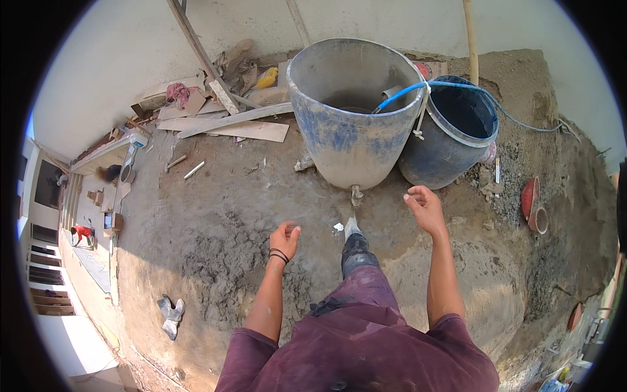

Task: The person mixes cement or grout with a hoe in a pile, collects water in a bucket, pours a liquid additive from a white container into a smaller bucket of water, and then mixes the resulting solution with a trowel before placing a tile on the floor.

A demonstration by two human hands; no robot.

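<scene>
In front of the outstretched foot, on the dirt ground [215, 196]: a big grey drum [353, 111], upright, touching a blue drum [454, 134]. Blue hose [418, 88] over both rims. Left hand [285, 238] loosely curled, right hand [424, 206] relaxed and spread, both grasping nothing, right nearest the grey drum. Probably heavy, stiff, dusty; best taken by the rim with 2 hands.

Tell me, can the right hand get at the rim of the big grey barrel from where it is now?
Probably yes. The right hand is empty and open, raised just below the grey barrel. Only bare ground lies between them.
</scene>
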